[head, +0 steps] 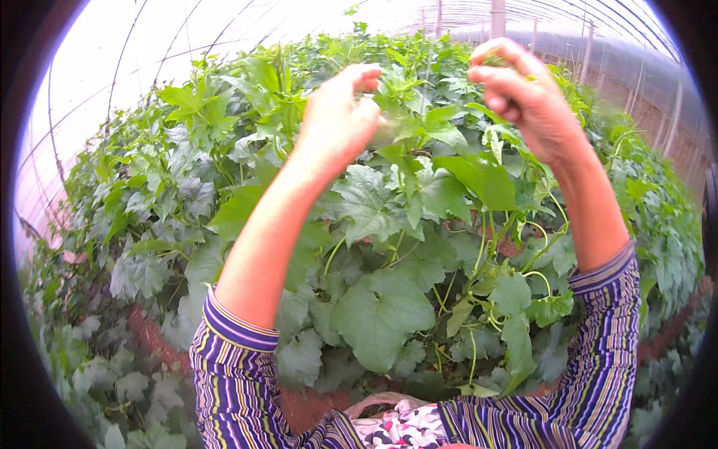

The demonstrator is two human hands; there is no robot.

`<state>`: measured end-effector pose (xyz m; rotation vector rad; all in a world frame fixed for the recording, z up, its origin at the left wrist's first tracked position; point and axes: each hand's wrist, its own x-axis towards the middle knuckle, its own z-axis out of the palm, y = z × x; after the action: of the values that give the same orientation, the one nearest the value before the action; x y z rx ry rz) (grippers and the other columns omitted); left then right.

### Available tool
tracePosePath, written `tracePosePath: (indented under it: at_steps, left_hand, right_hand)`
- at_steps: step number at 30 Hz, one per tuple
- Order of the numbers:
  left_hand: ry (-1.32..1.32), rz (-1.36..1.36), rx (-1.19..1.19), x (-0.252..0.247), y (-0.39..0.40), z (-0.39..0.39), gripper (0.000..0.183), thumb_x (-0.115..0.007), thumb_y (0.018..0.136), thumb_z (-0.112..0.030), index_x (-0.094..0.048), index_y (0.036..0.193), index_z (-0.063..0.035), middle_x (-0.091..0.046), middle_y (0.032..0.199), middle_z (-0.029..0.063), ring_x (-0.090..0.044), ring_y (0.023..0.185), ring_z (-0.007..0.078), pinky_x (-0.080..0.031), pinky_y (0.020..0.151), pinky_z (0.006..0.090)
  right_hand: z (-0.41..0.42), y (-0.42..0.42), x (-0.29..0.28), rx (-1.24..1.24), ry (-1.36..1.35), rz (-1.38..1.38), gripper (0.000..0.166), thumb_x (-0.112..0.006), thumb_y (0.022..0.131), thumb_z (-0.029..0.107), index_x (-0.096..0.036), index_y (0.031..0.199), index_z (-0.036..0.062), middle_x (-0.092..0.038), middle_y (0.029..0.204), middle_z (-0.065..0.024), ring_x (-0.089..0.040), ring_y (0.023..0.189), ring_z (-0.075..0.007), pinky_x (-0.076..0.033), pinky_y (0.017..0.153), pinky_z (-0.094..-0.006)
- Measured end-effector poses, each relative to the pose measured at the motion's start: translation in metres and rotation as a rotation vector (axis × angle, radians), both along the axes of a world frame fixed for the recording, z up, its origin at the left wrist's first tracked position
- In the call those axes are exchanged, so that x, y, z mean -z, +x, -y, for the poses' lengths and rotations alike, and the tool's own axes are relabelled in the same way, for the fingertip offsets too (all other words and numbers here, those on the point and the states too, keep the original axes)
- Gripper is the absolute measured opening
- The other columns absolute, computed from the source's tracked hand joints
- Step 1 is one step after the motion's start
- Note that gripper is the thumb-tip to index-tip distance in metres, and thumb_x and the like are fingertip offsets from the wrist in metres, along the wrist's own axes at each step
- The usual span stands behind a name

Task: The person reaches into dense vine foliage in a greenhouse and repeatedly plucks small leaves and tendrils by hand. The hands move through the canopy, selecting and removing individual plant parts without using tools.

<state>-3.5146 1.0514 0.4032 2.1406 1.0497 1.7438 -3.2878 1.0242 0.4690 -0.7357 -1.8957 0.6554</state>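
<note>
Both my arms, in striped sleeves, reach forward over dense, broad-leaved climbing vines (387,320). My right hand (524,92) is raised at the upper right, its thumb and fingers closed around a small green plant piece (493,59), slightly blurred. Left of it, my left hand (343,115) hovers among the upper leaves with fingers curled inward. Whether anything lies in its grasp is hidden and blurred. Between the hands stand bright green young leaves (440,130). Below my right hand, curling tendrils (538,278) and thin stems hang among the foliage.
Thin support strings and curved hoops (126,62) of a plastic-film greenhouse arch overhead. A post (498,19) rises at the back. A wall (634,84) runs along the right. Reddish soil (154,339) shows between rows. Patterned cloth (401,426) covers my front.
</note>
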Motion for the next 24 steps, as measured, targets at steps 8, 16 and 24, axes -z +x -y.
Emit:
tracePosePath:
  at_steps: [8,16,24]
  left_hand:
    - [-0.042,-0.019,0.127,0.030,-0.042,-0.034,0.044,-0.046,0.082,-0.001,-0.048,0.126,0.0007,-0.059,0.116,0.0147,-0.062,0.066,0.0130,-0.051,0.067,0.0272]
    - [0.021,-0.105,0.122,0.034,-0.062,-0.009,0.033,-0.048,0.083,0.001,-0.057,0.114,-0.0019,-0.065,0.097,0.0122,-0.064,0.072,0.0158,-0.050,0.069,0.0288]
    - [0.356,0.048,-0.207,-0.034,-0.119,0.028,0.022,-0.058,0.082,-0.007,-0.063,0.103,-0.0038,-0.065,0.098,0.0112,-0.062,0.088,0.0199,-0.048,0.080,0.0295]
  right_hand:
    - [-0.071,-0.088,0.000,0.391,0.263,0.388,0.020,-0.063,0.083,0.024,-0.056,0.085,0.0058,-0.059,0.071,-0.0064,-0.059,0.067,-0.0135,-0.047,0.065,-0.0282]
    - [-0.106,-0.084,0.007,0.329,0.704,0.672,0.014,-0.062,0.081,0.012,-0.056,0.088,0.0012,-0.061,0.084,-0.0131,-0.061,0.082,-0.0251,-0.046,0.076,-0.0339]
    - [-0.071,-0.102,-0.015,0.218,0.610,0.411,0.019,-0.065,0.081,0.024,-0.057,0.083,0.0061,-0.062,0.076,-0.0096,-0.061,0.068,-0.0201,-0.046,0.064,-0.0319]
